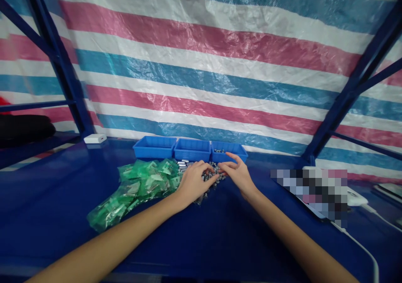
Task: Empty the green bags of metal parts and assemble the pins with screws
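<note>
From where I stand, a loose pile of small silvery metal pieces (221, 178) lies on the glossy dark-blue tabletop (235, 232), and the person's 2 bare hands meet over it. The left hand (195, 180) arches across the pile's left side, thumb and fingers curled in with a narrow gap between them. The right hand (240, 175) comes in from the pile's right, its lower fingertips close together and 1 finger lifted before a bright-blue plastic bin (217, 157). The fingers hide so much that I can't tell whether either hand is pinching a piece. That bin, just beyond the pile, has a few small metal bits (219, 151) in it; 2 matching blue bins (192, 152) continue the row leftward. Left of the pile spreads a heap of green-tinted clear plastic packets (147, 180), and well to its right a white cable (361, 245) trails across the tabletop.
</note>
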Demonstrator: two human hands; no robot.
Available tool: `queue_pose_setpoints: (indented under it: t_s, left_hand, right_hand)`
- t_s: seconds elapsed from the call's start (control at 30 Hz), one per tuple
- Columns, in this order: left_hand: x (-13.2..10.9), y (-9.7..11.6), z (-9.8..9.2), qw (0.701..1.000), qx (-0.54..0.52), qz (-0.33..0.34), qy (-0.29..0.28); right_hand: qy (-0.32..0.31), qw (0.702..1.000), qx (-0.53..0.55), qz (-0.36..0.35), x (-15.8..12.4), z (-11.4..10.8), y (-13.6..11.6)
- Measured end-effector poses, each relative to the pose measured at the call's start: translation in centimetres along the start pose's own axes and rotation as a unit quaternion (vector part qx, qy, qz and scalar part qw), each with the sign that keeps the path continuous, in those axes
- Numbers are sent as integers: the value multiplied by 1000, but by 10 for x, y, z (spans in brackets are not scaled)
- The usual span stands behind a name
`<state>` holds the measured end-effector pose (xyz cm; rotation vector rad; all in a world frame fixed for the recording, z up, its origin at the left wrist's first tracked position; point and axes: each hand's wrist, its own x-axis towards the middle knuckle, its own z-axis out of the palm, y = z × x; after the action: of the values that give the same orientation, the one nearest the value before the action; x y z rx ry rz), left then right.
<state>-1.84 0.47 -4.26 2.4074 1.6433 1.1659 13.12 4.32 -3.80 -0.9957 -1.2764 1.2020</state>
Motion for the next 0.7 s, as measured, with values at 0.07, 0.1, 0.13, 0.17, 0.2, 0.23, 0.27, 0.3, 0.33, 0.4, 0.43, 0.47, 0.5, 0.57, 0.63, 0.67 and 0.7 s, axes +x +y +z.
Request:
queue_pose_setpoints:
  t_s: [0.07, 0.1, 0.13, 0.17, 0.2, 0.23, 0.27, 0.3, 0.33, 0.4, 0.43, 0.47, 0.5, 0.57, 0.63, 0.67, 0.7]
  left_hand:
    - [0, 0, 1, 1000, -2, -2, 2]
    - [0, 0, 1, 1000, -5, -5, 4]
    - [0, 0, 2, 1000, -8, -8, 6]
    - [0, -1, 2, 1000, -11, -11, 6]
    - [0, -1, 2, 1000, -11, -12, 6]
    - [1, -1, 2, 1000, -10, -13, 5]
    - [0, -1, 2, 1000, -8, -12, 4]
    - [0, -1, 2, 1000, -6, -10, 5]
    - [0, -2, 2, 1000, -4, -8, 6]
    - [1, -2, 2, 1000, -3, -4, 11]
    - [1, -2, 3, 1000, -2, -3, 14]
    - [1, -2, 3, 1000, -2, -3, 16]
    - [1, -2, 3, 1000, -2, -4, 18]
    - [1, -3, 3, 1000, -4, -6, 19]
    - [1, -4, 3, 1000, -8, -7, 18]
    - [1, -4, 3, 1000, -12, -8, 18]
    - [1, -5, 3, 1000, -16, -9, 19]
  right_hand:
    - [-10, 1000, 16, 8, 0, 2, 1]
    - [-13, 1000, 21, 12, -1, 2, 1]
    - [-15, 999, 24, 15, -1, 3, 2]
    - [-16, 999, 24, 17, -1, 3, 2]
    - [-18, 999, 23, 16, -1, 4, 2]
    - [-21, 999, 21, 13, -2, 4, 2]
    - [-25, 999, 19, 8, -2, 4, 2]
    - [-32, 999, 18, 3, -3, 4, 3]
    - [-38, 999, 16, -1, -3, 5, 3]
    - [-49, 999, 12, -5, -4, 5, 2]
    - [-52, 999, 10, -5, -4, 5, 2]
    - [-53, 999, 8, -4, -5, 5, 2]
    - [-54, 999, 6, -2, -5, 5, 1]
    - [-51, 999, 3, -1, -4, 4, 1]
    - [-44, 999, 0, -4, -3, 4, 1]
    - [-41, 999, -1, -6, -3, 4, 1]
    - [-38, 999, -2, -7, -3, 4, 1]
